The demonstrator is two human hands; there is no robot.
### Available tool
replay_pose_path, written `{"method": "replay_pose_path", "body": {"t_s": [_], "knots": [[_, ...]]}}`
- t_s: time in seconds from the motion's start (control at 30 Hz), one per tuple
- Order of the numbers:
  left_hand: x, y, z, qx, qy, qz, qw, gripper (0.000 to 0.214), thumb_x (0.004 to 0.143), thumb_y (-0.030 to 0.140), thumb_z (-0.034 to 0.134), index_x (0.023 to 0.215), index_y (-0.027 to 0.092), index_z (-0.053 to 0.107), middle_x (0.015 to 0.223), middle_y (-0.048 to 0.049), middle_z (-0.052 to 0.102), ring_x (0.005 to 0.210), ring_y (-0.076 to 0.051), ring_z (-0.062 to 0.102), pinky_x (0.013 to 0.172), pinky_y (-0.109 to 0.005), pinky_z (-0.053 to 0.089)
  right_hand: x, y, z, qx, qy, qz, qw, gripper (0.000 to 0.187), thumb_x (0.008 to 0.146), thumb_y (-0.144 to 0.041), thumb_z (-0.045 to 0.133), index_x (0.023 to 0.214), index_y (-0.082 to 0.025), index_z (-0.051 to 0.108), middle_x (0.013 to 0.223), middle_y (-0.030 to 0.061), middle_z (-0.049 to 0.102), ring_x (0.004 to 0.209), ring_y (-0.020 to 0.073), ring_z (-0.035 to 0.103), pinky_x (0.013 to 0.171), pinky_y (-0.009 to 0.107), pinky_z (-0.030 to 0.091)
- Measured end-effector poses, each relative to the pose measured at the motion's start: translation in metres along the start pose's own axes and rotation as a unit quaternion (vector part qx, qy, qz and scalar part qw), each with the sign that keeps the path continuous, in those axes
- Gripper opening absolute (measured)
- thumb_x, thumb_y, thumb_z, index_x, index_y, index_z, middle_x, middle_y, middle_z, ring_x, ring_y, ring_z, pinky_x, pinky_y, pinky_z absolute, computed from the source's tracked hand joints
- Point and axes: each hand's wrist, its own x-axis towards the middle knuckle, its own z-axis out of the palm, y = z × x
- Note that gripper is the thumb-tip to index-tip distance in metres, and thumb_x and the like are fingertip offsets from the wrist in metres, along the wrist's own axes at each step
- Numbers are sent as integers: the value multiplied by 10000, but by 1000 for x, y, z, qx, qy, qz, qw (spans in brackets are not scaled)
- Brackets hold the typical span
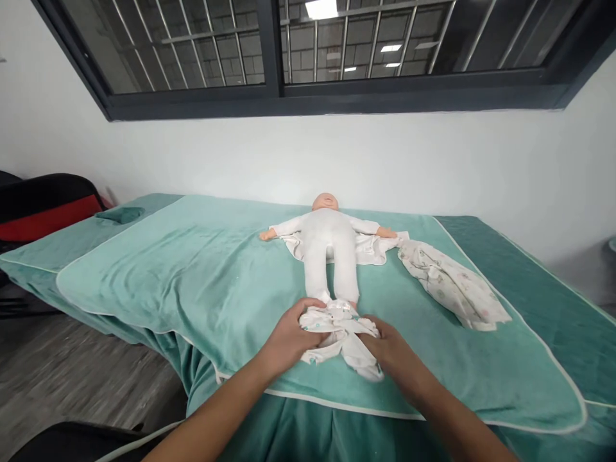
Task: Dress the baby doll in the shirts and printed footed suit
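Note:
A baby doll (327, 240) in a white bodysuit lies on its back on a teal blanket (202, 276), head toward the wall, arms spread. Under its torso lies a white cloth (370, 247). At the doll's feet, both hands grip a bunched pair of white printed baby trousers (339, 330). My left hand (289, 337) is closed on the left side of the bunched fabric. My right hand (389, 350) is closed on the right side. The doll's feet are hidden by the fabric.
A second white printed garment (452, 282) lies crumpled to the right of the doll. The bed is covered in darker green sheet (553, 308). A black and red chair (43, 205) stands at far left. White wall and a barred window are behind.

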Motion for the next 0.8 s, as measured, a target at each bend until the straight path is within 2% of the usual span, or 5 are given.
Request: {"method": "replay_pose_path", "body": {"t_s": [0.13, 0.3, 0.47, 0.7, 0.8], "knots": [[-9, 15, -12, -176, -59, -109, 976, 543, 714, 302, 813, 1221, 184, 658, 1101, -80, 723, 937, -202, 682, 761, -256, 514, -13, -14, -2, 180, -138, 25, 974, 358, 853, -512, 680, 982, -178, 681, 888, 50, 698, 810, 184, 627, 754, 302, 479], [6, 48, -47, -211, -167, 13, 963, 662, 717, 553, 804, 1242, 177, 657, 1162, -121, 700, 994, -229, 672, 843, -292, 525, -7, -60, -27, 83, -157, -146, 973, 406, 887, -603, 614, 936, -203, 657, 853, 19, 649, 764, 157, 580, 756, 294, 461], [19, 127, -74, 34, -315, 89, 944, 724, 846, 752, 495, 1295, 208, 655, 1311, -131, 647, 1146, -277, 622, 931, -337, 501, -6, -137, -47, -239, -214, -253, 913, 577, 928, -720, 403, 725, -202, 556, 715, -9, 517, 642, 133, 428, 606, 281, 342], [8, 212, -69, 428, -297, 101, 848, 314, 771, 453, 748, 1054, 318, 758, 932, 5, 741, 843, -213, 665, 684, -251, 468, -9, -195, -35, -592, -98, -318, 734, 353, 812, -564, 683, 706, -233, 622, 598, -3, 570, 561, 155, 471, 578, 298, 258], [6, 213, -63, 476, -258, 132, 830, 180, 750, 434, 747, 834, 275, 762, 715, 13, 681, 625, -162, 581, 543, -239, 371, -8, -200, -30, -608, -83, -333, 716, 267, 843, -437, 658, 674, -232, 631, 576, 6, 570, 571, 164, 486, 590, 305, 258]]}}
